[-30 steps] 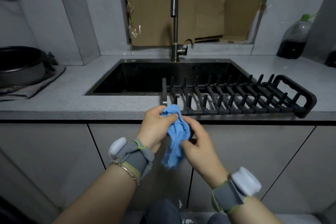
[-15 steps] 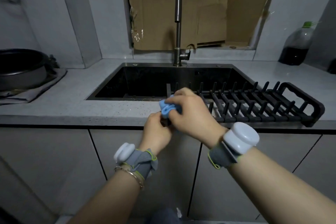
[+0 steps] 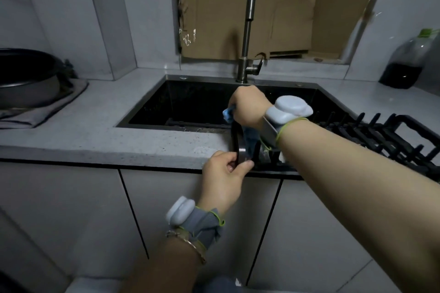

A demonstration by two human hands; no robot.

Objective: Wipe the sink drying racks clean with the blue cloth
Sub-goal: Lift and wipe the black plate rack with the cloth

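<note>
Speckled grey stone forms the counter (image 3: 100,123), into which a dark rectangular sink (image 3: 190,104) is set below a slim steel tap (image 3: 248,21). Across the sink's right side, at the frame's centre right, a black drying rack (image 3: 385,133) of upright prongs is laid. Its near left end is pinched between thumb and fingers of the left hand (image 3: 225,173). The blue cloth (image 3: 250,137), soft and crumpled, is gripped in the closed right hand (image 3: 248,107), which is reached over the rack's far left end with the cloth draped down onto it.
</note>
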